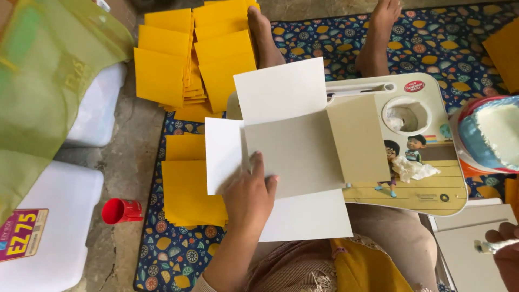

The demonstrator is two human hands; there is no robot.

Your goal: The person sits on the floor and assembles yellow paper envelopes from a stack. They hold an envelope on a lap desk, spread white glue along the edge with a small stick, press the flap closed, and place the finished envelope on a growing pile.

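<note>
The work piece is a cross-shaped card blank [294,146], white on its outer flaps and grey-brown on its centre panel and right flap. It lies flat on a small cream lap tabletop [432,189] with a cartoon print, which rests over the person's legs. The blank's long axis runs from upper left to lower right, and its lower flap overhangs the tabletop edge toward the person.

The left hand [250,196] lies palm down on the blank, fingers together and nearly flat, thumb pointing up along the fold line between the left flap and the centre panel. It presses the card down and grips nothing. This hand is directly on the blank and is the nearer of the two.

The right hand [505,251] is well apart from the blank, at the lower right, closed around the handle of a thin tool with a white-smeared tip [486,247], probably a brush. The centre panel lies to the upper left of this hand.

To the right of the blank stands an open tub of white paste [494,135] with a red and blue rim. A crumpled white rag [412,168] lies on the tabletop between the blank and the tub, on the path from the right hand to the panel.

Stacks of yellow card sheets [189,59] lie above and to the left of the blank on a patterned floor mat [167,254]. A red cup [120,211] lies farther left on the floor.
</note>
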